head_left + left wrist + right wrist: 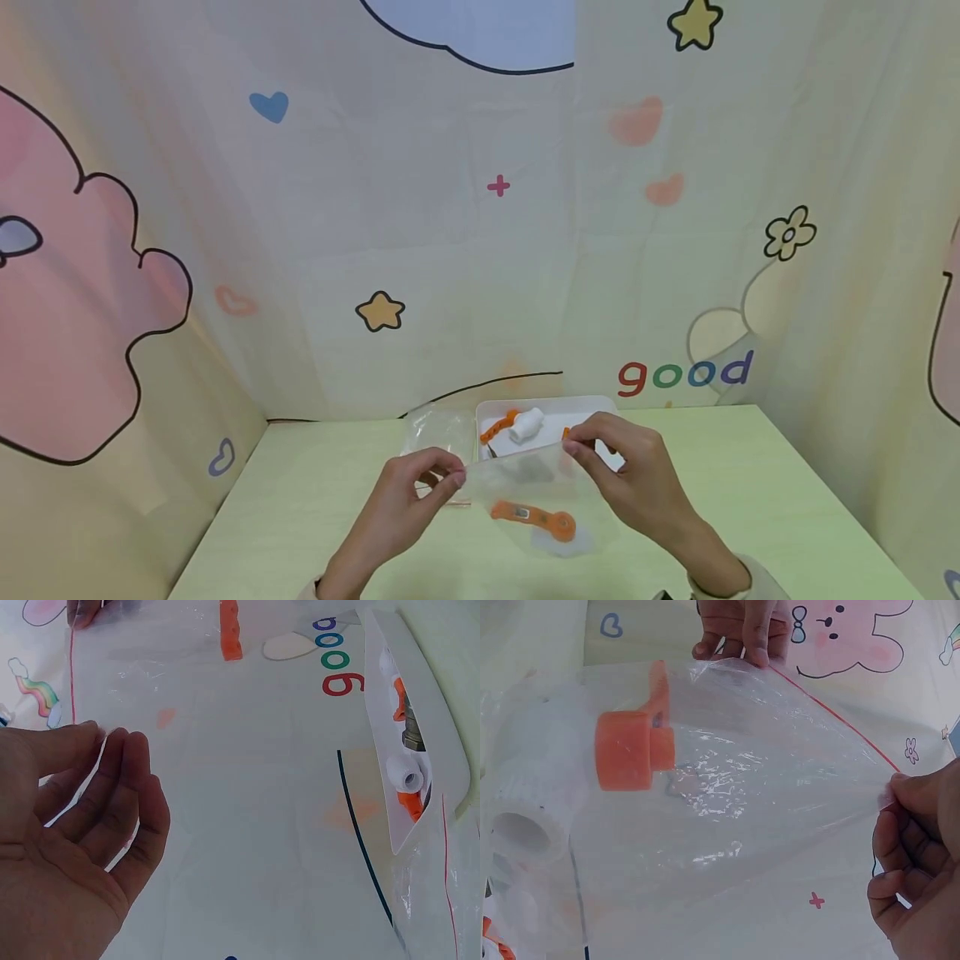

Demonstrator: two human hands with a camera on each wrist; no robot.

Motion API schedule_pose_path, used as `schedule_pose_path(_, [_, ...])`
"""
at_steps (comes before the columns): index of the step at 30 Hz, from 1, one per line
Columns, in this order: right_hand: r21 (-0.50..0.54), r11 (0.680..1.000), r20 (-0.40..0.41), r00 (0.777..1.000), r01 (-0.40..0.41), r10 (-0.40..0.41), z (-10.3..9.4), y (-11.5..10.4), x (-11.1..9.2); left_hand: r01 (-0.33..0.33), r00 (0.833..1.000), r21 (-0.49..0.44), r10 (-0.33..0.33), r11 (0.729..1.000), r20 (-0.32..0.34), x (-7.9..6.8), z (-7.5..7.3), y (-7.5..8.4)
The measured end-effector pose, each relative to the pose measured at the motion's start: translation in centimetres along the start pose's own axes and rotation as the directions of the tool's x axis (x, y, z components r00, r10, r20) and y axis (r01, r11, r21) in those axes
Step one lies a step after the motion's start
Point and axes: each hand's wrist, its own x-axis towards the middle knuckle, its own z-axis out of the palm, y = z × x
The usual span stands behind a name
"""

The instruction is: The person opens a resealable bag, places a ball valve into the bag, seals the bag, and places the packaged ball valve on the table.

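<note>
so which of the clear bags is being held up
The clear bag pinched between the left hand and right hand, with an orange part inside; the other bag lies on the table, left of the white tray.

The left wrist view's top edge cuts off the orange piece (231, 631) inside the clear bag (161, 656).

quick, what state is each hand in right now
Left hand: closed, pinching the clear zip bag at one end of its red-lined edge.
Right hand: closed, pinching the other end.
</note>
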Motion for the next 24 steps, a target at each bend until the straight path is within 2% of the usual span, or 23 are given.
schedule_pose_path(3, [-0.002, 1.000, 0.002, 1.000, 0.009, -0.009, 0.0, 0.1, -0.2, -0.026, 0.999, 0.018, 0.027, 0.999, -0.032, -0.1, -0.1, -0.1])
schedule_pose_path(8, [0.016, 1.000, 0.046, 0.999, -0.012, 0.011, 0.3, 0.4, -0.7, -0.074, 0.989, 0.056, 0.081, 0.996, -0.126, -0.3, -0.4, -0.1])
schedule_pose_path(12, [0.018, 1.000, 0.067, 0.998, -0.004, 0.003, 0.7, 0.8, -1.1, -0.077, 0.982, 0.066, 0.087, 0.995, -0.170, -0.6, -0.9, 0.0])
schedule_pose_path(17, [0.023, 1.000, 0.079, 0.997, 0.018, -0.019, 1.4, 0.6, -1.4, -0.096, 0.978, 0.082, 0.110, 0.992, -0.180, -1.2, -1.7, -0.2])
schedule_pose_path(24, [0.059, 0.996, 0.101, 0.992, 0.069, -0.075, 2.8, 0.1, -2.1, -0.123, 0.980, 0.084, 0.134, 0.989, -0.148, -2.5, -2.8, -0.8])
